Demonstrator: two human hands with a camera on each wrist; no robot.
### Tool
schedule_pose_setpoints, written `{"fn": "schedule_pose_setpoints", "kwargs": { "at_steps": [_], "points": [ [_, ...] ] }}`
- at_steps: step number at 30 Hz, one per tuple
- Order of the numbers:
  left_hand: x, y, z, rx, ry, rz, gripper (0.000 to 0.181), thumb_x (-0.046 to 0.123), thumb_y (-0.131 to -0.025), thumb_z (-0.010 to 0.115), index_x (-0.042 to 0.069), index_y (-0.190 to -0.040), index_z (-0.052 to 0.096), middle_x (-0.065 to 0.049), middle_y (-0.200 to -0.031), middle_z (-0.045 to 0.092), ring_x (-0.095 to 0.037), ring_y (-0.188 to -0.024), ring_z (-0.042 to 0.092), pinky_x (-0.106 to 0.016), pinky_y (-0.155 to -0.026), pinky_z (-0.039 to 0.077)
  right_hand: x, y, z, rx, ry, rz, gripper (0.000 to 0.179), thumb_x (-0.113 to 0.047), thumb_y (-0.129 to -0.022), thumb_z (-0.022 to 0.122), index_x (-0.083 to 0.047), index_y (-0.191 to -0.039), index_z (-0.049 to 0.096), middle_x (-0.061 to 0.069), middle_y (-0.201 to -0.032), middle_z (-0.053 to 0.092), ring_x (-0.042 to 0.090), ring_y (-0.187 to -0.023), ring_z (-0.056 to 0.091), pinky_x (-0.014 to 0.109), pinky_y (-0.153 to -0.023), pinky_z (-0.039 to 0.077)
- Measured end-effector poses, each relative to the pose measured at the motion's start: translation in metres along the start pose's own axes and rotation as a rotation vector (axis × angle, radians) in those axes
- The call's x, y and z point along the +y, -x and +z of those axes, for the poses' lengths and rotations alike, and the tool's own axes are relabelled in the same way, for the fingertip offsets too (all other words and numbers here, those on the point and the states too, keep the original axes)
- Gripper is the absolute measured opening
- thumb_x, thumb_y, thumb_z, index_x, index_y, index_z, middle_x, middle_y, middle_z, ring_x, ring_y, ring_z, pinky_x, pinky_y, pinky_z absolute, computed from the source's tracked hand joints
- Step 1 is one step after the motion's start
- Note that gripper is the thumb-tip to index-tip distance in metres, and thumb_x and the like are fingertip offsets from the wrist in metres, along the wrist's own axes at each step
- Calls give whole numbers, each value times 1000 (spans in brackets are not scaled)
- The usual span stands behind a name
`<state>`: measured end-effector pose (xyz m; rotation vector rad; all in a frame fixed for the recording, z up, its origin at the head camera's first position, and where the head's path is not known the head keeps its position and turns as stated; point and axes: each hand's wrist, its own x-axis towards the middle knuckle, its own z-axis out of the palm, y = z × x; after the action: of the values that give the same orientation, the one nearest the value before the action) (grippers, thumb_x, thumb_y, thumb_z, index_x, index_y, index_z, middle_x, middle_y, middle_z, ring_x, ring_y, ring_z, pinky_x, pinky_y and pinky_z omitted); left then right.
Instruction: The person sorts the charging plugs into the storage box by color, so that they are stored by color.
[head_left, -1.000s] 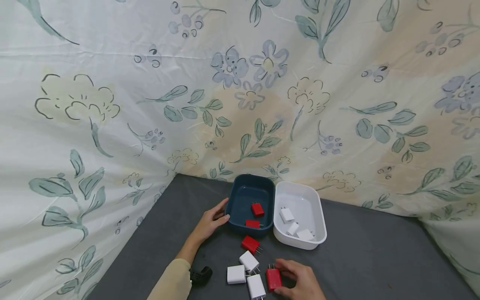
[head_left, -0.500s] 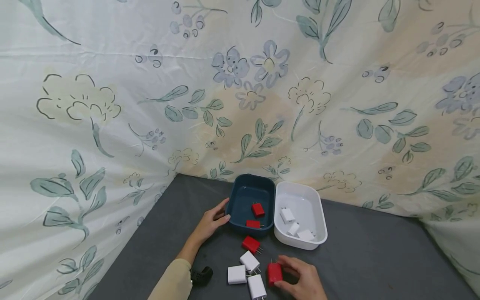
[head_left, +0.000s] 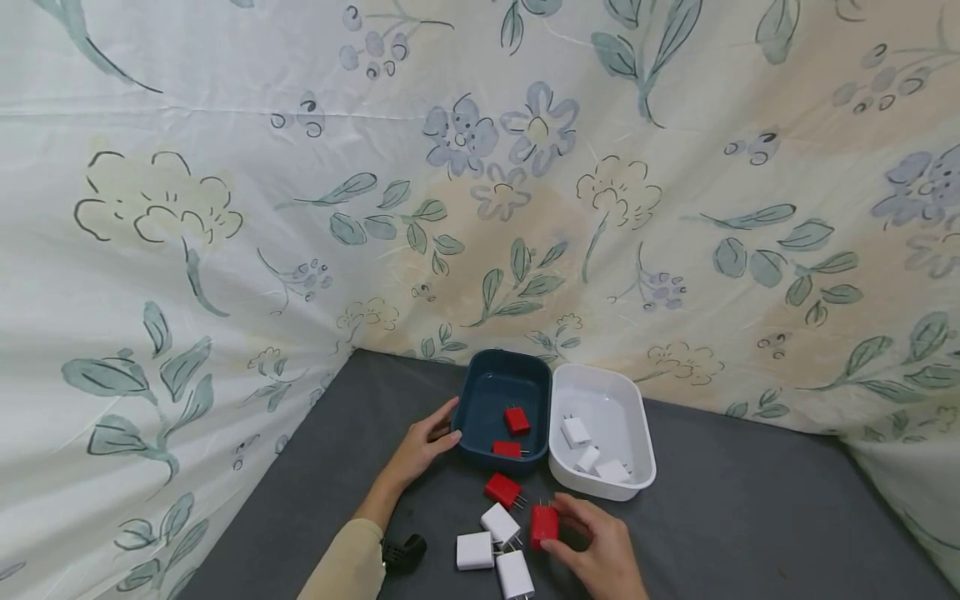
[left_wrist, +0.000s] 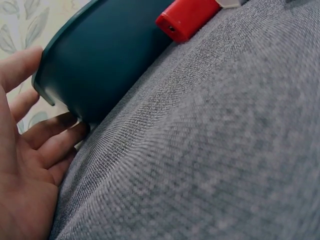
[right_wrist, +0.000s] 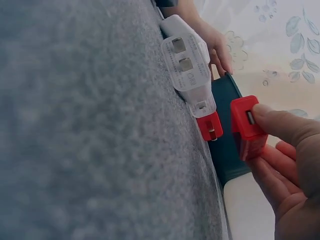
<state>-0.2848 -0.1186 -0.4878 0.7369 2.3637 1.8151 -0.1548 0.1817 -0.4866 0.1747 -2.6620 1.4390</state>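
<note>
My right hand [head_left: 600, 546] pinches a red charger plug [head_left: 544, 527] between thumb and fingers, with its prongs facing away. In the right wrist view the thumb lies by the USB port of this red charger plug [right_wrist: 248, 125]. My left hand [head_left: 420, 446] touches the near left side of a dark blue bin [left_wrist: 107, 55], thumb at the rim and fingers lower on the wall. Two red charger plugs [head_left: 517, 420] lie inside that bin. Another red charger plug [head_left: 502, 490] lies in front of it, beside several white charger plugs [head_left: 476, 551].
A white bin [head_left: 647, 442] stands against the blue one's right side and holds several white charger plugs [head_left: 576, 431]. Patterned cloth [head_left: 510, 208] hangs behind the dark grey tabletop [head_left: 735, 517]. A black strap [head_left: 405, 552] shows by the left sleeve.
The right hand has raised the red charger plug and carried it forward, toward the bins. The left hand has stayed at the blue bin.
</note>
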Motion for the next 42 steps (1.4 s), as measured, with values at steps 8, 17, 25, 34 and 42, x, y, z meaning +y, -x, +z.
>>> {"fn": "schedule_pose_setpoints", "kwargs": {
  "at_steps": [8,17,25,34,42],
  "points": [
    [0,0,1,-14,3,0,63,19,-99,56,5,-154,27,-28,-150,39,-40,-137,43,-53,-109,39,-10,-9,10,76,-26,-21,63,-13,-63,90,-4,-121,67,6,-108,73,16,-94,71,27,-81,58],
    [1,1,-2,-5,-3,5,63,18,-99,56,4,-153,28,-28,-151,36,-41,-138,41,-54,-110,37,-20,-20,20,146,-65,-61,62,-16,-66,89,-4,-122,67,10,-113,72,22,-100,71,31,-83,57],
    [0,2,-2,-10,-8,11,63,18,-99,56,4,-153,27,-28,-151,37,-40,-136,44,-51,-108,41,-25,-27,24,211,-86,-61,61,-10,-66,89,-4,-122,67,9,-111,73,22,-100,71,34,-86,56],
    [0,0,-2,-13,8,13,63,19,-99,56,6,-154,28,-27,-151,38,-38,-136,45,-52,-108,40,-26,-35,27,288,-118,-116,61,-4,-63,89,-1,-119,68,12,-108,74,24,-97,71,29,-83,57],
    [-1,1,-2,-22,13,18,63,19,-99,56,5,-154,27,-28,-150,38,-41,-136,44,-51,-108,40,-31,-46,30,329,-111,-96,58,-7,-64,90,-5,-118,69,8,-109,74,20,-96,72,27,-84,56]
  ]
}}
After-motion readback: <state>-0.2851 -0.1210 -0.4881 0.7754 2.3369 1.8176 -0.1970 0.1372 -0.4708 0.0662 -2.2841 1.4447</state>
